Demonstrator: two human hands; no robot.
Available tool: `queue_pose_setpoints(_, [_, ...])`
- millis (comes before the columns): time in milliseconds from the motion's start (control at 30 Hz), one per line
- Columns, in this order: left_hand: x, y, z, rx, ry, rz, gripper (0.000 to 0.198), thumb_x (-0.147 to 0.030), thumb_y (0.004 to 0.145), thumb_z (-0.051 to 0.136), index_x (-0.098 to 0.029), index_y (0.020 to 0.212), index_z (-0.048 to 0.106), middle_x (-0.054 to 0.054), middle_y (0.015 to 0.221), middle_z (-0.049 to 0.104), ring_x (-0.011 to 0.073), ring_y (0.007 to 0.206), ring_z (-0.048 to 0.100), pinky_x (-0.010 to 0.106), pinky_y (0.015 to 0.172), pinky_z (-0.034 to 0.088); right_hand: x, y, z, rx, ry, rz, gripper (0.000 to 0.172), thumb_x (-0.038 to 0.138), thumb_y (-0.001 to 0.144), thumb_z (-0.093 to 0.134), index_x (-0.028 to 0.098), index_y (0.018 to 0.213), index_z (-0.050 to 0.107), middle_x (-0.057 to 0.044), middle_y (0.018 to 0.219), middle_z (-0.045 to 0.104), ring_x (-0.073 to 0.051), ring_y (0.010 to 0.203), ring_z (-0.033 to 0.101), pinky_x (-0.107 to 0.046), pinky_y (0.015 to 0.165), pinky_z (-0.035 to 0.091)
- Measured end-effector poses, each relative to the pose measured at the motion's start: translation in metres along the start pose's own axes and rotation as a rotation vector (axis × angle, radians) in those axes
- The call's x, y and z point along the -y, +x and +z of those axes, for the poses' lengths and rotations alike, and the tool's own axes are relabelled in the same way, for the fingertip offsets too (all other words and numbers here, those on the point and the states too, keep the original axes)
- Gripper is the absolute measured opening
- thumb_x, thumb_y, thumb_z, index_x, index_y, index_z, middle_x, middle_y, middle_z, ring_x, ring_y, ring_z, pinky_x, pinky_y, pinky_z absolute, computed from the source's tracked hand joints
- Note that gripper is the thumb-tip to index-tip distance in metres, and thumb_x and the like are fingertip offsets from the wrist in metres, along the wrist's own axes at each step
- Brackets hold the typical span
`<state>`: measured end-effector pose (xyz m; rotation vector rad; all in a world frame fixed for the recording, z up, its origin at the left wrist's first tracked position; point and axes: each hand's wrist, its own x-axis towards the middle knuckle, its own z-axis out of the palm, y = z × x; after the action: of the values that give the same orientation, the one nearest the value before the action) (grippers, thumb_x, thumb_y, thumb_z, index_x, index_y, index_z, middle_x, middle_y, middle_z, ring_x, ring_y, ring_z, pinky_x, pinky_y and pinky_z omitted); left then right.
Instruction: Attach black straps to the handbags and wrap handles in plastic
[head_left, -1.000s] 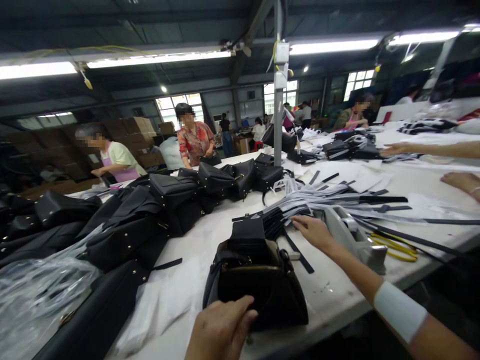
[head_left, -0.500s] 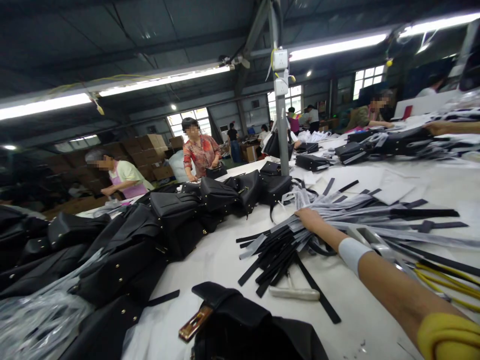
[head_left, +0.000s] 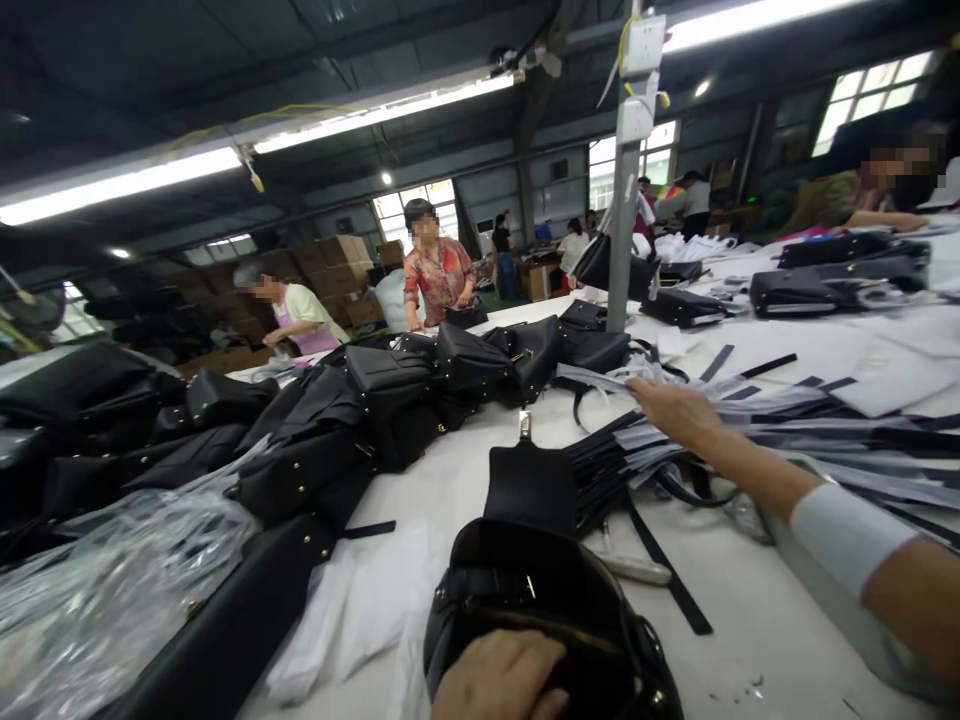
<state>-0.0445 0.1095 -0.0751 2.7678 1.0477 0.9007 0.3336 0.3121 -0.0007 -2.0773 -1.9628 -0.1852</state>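
Note:
A black handbag [head_left: 465, 610] stands close in front of me, its mouth open and its flap [head_left: 531, 485] folded away from me, with a metal clasp at the flap's end. My left hand [head_left: 499, 678] is at the bag's near side, fingers curled over into the opening and closed on it; part of the hand is cut off by the frame. Farther out, my right hand [head_left: 675, 412] reaches over a heap of black and grey strips [head_left: 795, 435]. Between its fingers it pinches a pale grey strip [head_left: 592, 378], which sticks out to the left.
Several black handbags [head_left: 390, 390] are piled along the left. Clear plastic wrapping [head_left: 150, 550] and white sheets [head_left: 375, 610] lie nearer. A tool with a pale handle [head_left: 637, 569] lies beyond the open bag. A grey post [head_left: 621, 240] rises behind the strips. Co-workers [head_left: 439, 270] stand across the table.
My left hand has come into view at the handbag. The bag's flap has swung open, away from me. My right hand now lifts a pale strip off the heap. The view has shifted.

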Motion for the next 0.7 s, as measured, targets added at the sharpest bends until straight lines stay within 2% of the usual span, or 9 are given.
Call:
queue_pose_setpoints(67, [-0.006,0.003,-0.010,-0.062,0.024,-0.029,0.029,-0.032,0.092,0.060,-0.025,0.120,0.066,0.006,0.110,0.077,0.0224,0.096,0.074,0.033,0.084,0.064,0.023,-0.013,-0.015,-0.008,0.091,-0.018,0.031,0.030,0.104,0.046,0.016,0.128,0.059,-0.012,0.109,0.071,-0.028,0.101,0.067,-0.045,0.089,0.051])
queue_pose_setpoints(133, [-0.013,0.007,-0.021,-0.074,0.045,-0.036,0.030,-0.029,0.093,0.058,-0.025,0.121,0.065,0.008,0.119,0.073,0.0251,0.105,0.071,0.039,0.090,0.063,0.050,-0.029,-0.024,0.030,0.207,-0.062,0.032,0.034,0.103,0.045,0.018,0.124,0.063,-0.010,0.101,0.075,-0.029,0.100,0.069,-0.039,0.088,0.049])
queue_pose_setpoints(200, [-0.021,0.010,-0.028,-0.086,0.057,-0.058,0.030,-0.023,0.092,0.057,-0.024,0.121,0.065,0.010,0.129,0.068,0.0276,0.116,0.066,0.043,0.093,0.062,0.077,-0.047,-0.025,0.103,0.325,-0.106,0.033,0.042,0.100,0.049,0.021,0.117,0.068,-0.008,0.100,0.077,-0.027,0.098,0.070,-0.033,0.085,0.050])
queue_pose_setpoints(267, [-0.028,0.009,-0.032,-0.104,0.060,-0.087,0.033,-0.016,0.091,0.054,-0.023,0.120,0.065,0.012,0.138,0.061,0.0288,0.126,0.059,0.045,0.097,0.060,0.100,-0.064,-0.020,0.180,0.425,-0.122,0.040,0.050,0.095,0.055,0.021,0.119,0.068,-0.008,0.106,0.077,-0.027,0.098,0.071,-0.030,0.083,0.051])
queue_pose_setpoints(367, [-0.035,0.005,-0.034,-0.136,0.064,-0.120,0.037,-0.009,0.089,0.050,-0.021,0.120,0.066,0.014,0.148,0.050,0.0311,0.137,0.048,0.051,0.103,0.056,0.123,-0.081,-0.006,0.262,0.533,-0.090,0.062,0.053,0.087,0.065,0.016,0.136,0.058,-0.013,0.118,0.074,-0.030,0.104,0.069,-0.033,0.086,0.052])
queue_pose_setpoints(467, [-0.041,-0.001,-0.036,-0.114,0.097,-0.176,0.048,-0.003,0.087,0.048,-0.021,0.129,0.062,0.013,0.161,0.032,0.0339,0.148,0.031,0.054,0.108,0.050,0.134,-0.088,0.003,0.304,0.615,-0.012,0.089,0.052,0.075,0.078,0.008,0.146,0.047,-0.021,0.126,0.067,-0.035,0.109,0.066,-0.039,0.090,0.051])
queue_pose_setpoints(567, [-0.044,-0.006,-0.039,-0.034,0.133,-0.240,0.065,0.004,0.081,0.049,-0.023,0.140,0.055,0.011,0.167,0.014,0.0359,0.152,0.018,0.053,0.113,0.044,0.140,-0.093,0.000,0.375,0.731,0.049,0.097,0.059,0.070,0.080,0.003,0.144,0.050,-0.020,0.101,0.073,-0.031,0.081,0.070,-0.038,0.071,0.055])
queue_pose_setpoints(633, [-0.044,-0.006,-0.042,0.013,0.172,-0.271,0.072,0.007,0.078,0.051,-0.022,0.143,0.052,0.013,0.167,0.013,0.0372,0.151,0.021,0.051,0.114,0.043,0.146,-0.098,-0.010,0.410,0.829,0.048,0.091,0.064,0.074,0.074,0.004,0.140,0.053,-0.012,0.081,0.072,-0.022,0.059,0.065,-0.030,0.053,0.049])
queue_pose_setpoints(700, [-0.042,-0.003,-0.046,0.064,0.245,-0.309,0.072,0.008,0.078,0.052,-0.021,0.144,0.053,0.017,0.165,0.021,0.0370,0.147,0.032,0.048,0.111,0.047,0.151,-0.104,-0.025,0.402,0.929,0.010,0.083,0.063,0.079,0.070,0.010,0.141,0.053,-0.006,0.075,0.069,-0.015,0.051,0.057,-0.024,0.044,0.041])
